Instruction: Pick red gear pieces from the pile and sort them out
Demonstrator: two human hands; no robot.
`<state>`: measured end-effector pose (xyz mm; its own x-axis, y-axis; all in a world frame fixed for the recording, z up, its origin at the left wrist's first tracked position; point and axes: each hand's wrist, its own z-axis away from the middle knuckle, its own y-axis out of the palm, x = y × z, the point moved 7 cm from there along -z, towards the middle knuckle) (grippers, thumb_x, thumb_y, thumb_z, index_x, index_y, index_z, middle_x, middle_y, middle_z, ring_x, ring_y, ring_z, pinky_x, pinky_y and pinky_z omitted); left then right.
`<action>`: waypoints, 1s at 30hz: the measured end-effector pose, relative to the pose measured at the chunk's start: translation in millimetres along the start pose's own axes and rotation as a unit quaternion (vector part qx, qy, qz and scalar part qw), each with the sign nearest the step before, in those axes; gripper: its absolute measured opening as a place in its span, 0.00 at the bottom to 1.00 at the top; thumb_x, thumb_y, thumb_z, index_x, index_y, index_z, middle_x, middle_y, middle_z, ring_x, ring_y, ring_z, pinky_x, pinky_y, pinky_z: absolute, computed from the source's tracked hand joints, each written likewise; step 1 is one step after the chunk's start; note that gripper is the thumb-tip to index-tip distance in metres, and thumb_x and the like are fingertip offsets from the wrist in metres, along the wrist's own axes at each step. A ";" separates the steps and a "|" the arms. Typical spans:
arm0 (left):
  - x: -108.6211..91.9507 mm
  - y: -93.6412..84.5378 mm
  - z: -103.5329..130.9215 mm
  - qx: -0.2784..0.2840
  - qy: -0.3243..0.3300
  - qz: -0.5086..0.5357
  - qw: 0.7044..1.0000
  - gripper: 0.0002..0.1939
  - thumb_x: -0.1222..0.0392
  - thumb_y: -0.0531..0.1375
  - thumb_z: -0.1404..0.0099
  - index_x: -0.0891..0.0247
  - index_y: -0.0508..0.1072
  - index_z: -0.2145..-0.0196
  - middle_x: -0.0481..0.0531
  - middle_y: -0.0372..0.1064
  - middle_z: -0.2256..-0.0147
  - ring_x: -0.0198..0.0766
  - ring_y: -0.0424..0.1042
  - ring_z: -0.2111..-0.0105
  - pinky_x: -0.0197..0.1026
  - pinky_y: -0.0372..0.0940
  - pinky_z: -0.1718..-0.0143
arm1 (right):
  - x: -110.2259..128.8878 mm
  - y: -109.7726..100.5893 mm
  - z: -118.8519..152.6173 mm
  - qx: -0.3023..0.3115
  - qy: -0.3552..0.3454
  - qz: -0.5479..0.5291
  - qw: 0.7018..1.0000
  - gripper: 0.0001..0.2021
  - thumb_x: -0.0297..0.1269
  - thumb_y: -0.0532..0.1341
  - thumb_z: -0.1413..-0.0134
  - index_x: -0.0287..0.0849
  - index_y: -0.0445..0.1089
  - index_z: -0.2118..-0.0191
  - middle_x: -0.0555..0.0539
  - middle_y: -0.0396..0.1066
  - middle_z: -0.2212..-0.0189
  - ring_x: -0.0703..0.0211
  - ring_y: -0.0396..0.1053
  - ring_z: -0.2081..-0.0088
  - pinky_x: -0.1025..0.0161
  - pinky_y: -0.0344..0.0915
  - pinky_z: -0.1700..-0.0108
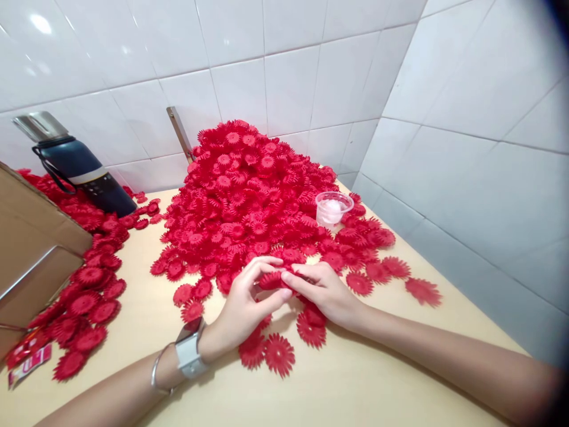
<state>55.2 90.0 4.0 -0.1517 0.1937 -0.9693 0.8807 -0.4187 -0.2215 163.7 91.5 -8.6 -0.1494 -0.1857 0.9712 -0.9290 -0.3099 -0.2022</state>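
My left hand point(249, 301) and my right hand point(326, 290) meet at the front of a big heap of red fabric flowers point(253, 184). Between them is a red flower piece point(270, 280), pinched by the fingers and thumbs of both hands. Part of it is hidden behind my fingers. Below my hands, several loose red flowers point(280, 354) lie flat on the pale table point(355, 373). A watch point(190, 350) and a bangle point(155, 370) are on my left wrist.
A clear plastic cup point(333, 209) with something white inside sits on the heap's right side. At left are a dark blue flask point(86, 166), a cardboard box point(35, 249), more flowers point(86, 302) and small packets point(30, 363). Tiled walls point(293, 83) bound the table behind and right.
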 end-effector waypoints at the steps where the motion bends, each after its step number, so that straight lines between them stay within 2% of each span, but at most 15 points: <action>1: -0.1 0.1 0.1 0.000 -0.002 -0.009 1.000 0.05 0.61 0.58 0.41 0.61 0.67 0.65 0.53 0.61 0.53 0.41 0.63 0.53 0.40 0.63 0.56 | -0.5 1.5 0.1 0.011 0.004 -0.012 1.000 0.17 0.42 0.53 0.44 0.39 0.59 0.80 0.54 0.54 0.82 0.68 0.52 0.79 0.68 0.50 0.77; 4: -1.6 -0.1 -0.4 0.004 0.004 -0.040 0.999 0.04 0.62 0.55 0.39 0.62 0.69 0.67 0.54 0.61 0.54 0.40 0.64 0.54 0.39 0.63 0.57 | -2.0 5.1 0.8 0.037 0.018 -0.039 0.998 0.17 0.44 0.51 0.44 0.39 0.60 0.78 0.54 0.55 0.81 0.68 0.53 0.79 0.69 0.52 0.77; 6: -2.7 -4.9 -1.2 -0.025 0.016 -0.058 0.998 0.05 0.62 0.54 0.38 0.63 0.69 0.68 0.53 0.62 0.55 0.40 0.64 0.55 0.40 0.62 0.56 | -1.4 4.5 1.2 0.032 0.018 -0.023 0.999 0.16 0.44 0.52 0.44 0.40 0.58 0.79 0.54 0.55 0.81 0.68 0.53 0.79 0.69 0.52 0.77; 8: -2.6 -16.5 -1.1 -0.101 0.026 -0.060 0.993 0.05 0.61 0.53 0.38 0.62 0.68 0.67 0.53 0.63 0.56 0.39 0.64 0.55 0.40 0.61 0.55 | -0.1 0.1 0.9 0.000 0.012 0.009 1.000 0.16 0.43 0.53 0.45 0.41 0.54 0.80 0.55 0.53 0.81 0.67 0.53 0.78 0.68 0.52 0.77; 10: -0.9 -28.5 0.9 -0.186 0.029 -0.050 0.981 0.06 0.60 0.52 0.37 0.61 0.67 0.63 0.52 0.62 0.55 0.39 0.64 0.55 0.40 0.60 0.55 | -0.8 -8.7 0.5 -0.066 0.013 0.019 0.998 0.17 0.43 0.54 0.46 0.42 0.52 0.80 0.55 0.52 0.82 0.67 0.53 0.78 0.68 0.52 0.76; 12: -0.2 -34.2 2.5 -0.231 0.035 -0.049 0.971 0.06 0.60 0.52 0.37 0.60 0.66 0.62 0.52 0.62 0.55 0.39 0.63 0.55 0.41 0.60 0.54 | -3.7 -16.5 0.6 -0.126 0.018 0.004 0.992 0.16 0.43 0.54 0.46 0.42 0.53 0.79 0.55 0.55 0.81 0.66 0.56 0.77 0.67 0.55 0.75; 15: -3.0 -31.2 2.1 -0.221 0.049 -0.077 0.971 0.04 0.60 0.54 0.38 0.61 0.68 0.67 0.52 0.62 0.55 0.40 0.62 0.53 0.41 0.59 0.53 | -6.2 -20.2 0.7 -0.161 0.011 -0.002 0.987 0.08 0.40 0.57 0.48 0.42 0.60 0.70 0.52 0.64 0.73 0.62 0.63 0.71 0.65 0.60 0.68; 17: -4.2 -28.4 1.8 -0.205 0.052 -0.090 0.973 0.04 0.61 0.56 0.39 0.62 0.69 0.69 0.52 0.62 0.56 0.40 0.63 0.53 0.40 0.60 0.54 | -7.6 -20.1 1.6 -0.165 0.016 -0.006 0.986 0.11 0.39 0.60 0.51 0.44 0.59 0.62 0.50 0.66 0.67 0.60 0.65 0.67 0.63 0.63 0.66; 19: -4.1 -27.1 1.9 -0.195 0.051 -0.091 0.975 0.03 0.61 0.57 0.40 0.61 0.70 0.70 0.52 0.63 0.56 0.40 0.63 0.54 0.40 0.61 0.55 | -7.7 -20.0 3.1 -0.164 0.024 -0.013 0.986 0.15 0.39 0.61 0.53 0.44 0.58 0.59 0.48 0.66 0.64 0.59 0.66 0.67 0.63 0.64 0.66; 23: -5.0 -22.0 0.5 -0.148 0.058 -0.094 0.983 0.02 0.62 0.59 0.42 0.61 0.71 0.70 0.52 0.65 0.58 0.40 0.66 0.56 0.41 0.61 0.55 | 2.6 -17.0 3.7 -0.130 -0.011 0.040 0.991 0.06 0.39 0.58 0.50 0.43 0.63 0.70 0.50 0.64 0.71 0.60 0.64 0.68 0.63 0.61 0.66; 26: -7.2 -15.4 -0.8 -0.099 0.062 -0.103 0.988 0.03 0.64 0.59 0.42 0.61 0.73 0.68 0.51 0.68 0.60 0.38 0.67 0.57 0.39 0.61 0.54 | 5.3 -13.3 2.1 -0.102 -0.027 0.081 0.991 0.08 0.38 0.57 0.49 0.42 0.64 0.75 0.51 0.62 0.76 0.61 0.61 0.71 0.64 0.59 0.69; 28: -7.7 -14.7 -0.7 -0.094 0.055 -0.086 0.990 0.05 0.63 0.58 0.41 0.61 0.73 0.66 0.52 0.68 0.59 0.39 0.67 0.57 0.39 0.61 0.54 | 2.8 -14.9 1.1 -0.115 -0.020 0.087 0.989 0.09 0.37 0.56 0.48 0.41 0.63 0.76 0.51 0.61 0.76 0.62 0.60 0.74 0.64 0.57 0.71; 30: -7.3 -16.4 -0.2 -0.107 0.043 -0.056 0.992 0.08 0.62 0.56 0.39 0.62 0.72 0.63 0.53 0.69 0.58 0.40 0.67 0.56 0.40 0.62 0.54 | -2.4 -20.5 1.0 -0.157 0.000 0.075 0.985 0.10 0.38 0.56 0.48 0.42 0.61 0.77 0.53 0.59 0.78 0.64 0.57 0.76 0.65 0.56 0.73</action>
<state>41.9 95.6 14.7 -0.2226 0.3071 -0.9253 0.9369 -0.1950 -0.2901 183.5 97.3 -6.9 -0.2934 -0.2067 0.9334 -0.9553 0.0254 -0.2946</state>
